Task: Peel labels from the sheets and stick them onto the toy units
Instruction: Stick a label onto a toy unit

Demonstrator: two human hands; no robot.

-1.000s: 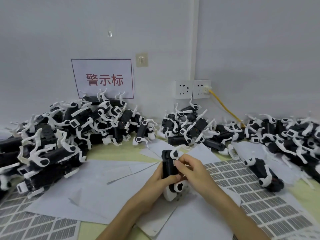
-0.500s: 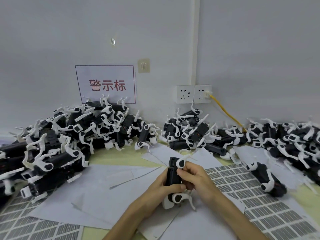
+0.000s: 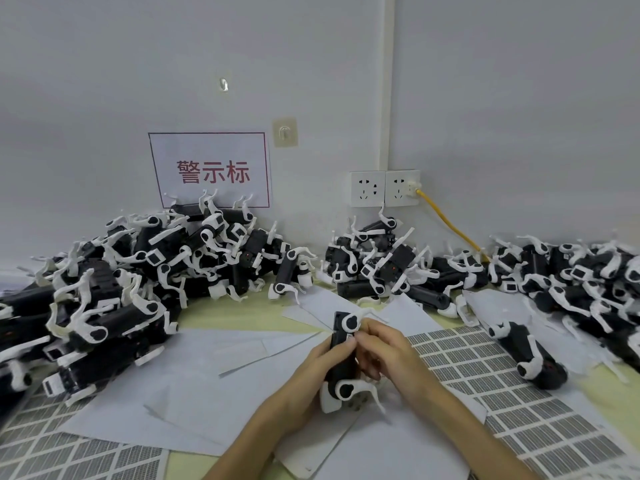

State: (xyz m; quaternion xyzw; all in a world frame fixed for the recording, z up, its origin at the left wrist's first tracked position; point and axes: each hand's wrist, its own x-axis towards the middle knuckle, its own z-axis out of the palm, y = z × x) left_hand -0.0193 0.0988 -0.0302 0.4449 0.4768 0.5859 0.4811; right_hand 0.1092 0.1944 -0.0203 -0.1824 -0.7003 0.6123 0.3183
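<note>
wall sign (image 3: 210,169), sockets (image 3: 383,188), yellow cable (image 3: 450,224)

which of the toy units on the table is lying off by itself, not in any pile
The lone toy unit on the right, lying across the edge of the label sheet, apart from the piles along the wall and from the one held in both hands.

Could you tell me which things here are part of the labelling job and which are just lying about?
Part of the job:
- toy unit held by left hand and right hand
- label sheet
- second label sheet
- piled toy units

Lying about:
- blank backing sheets
- wall sign
- sockets
- yellow cable
</note>
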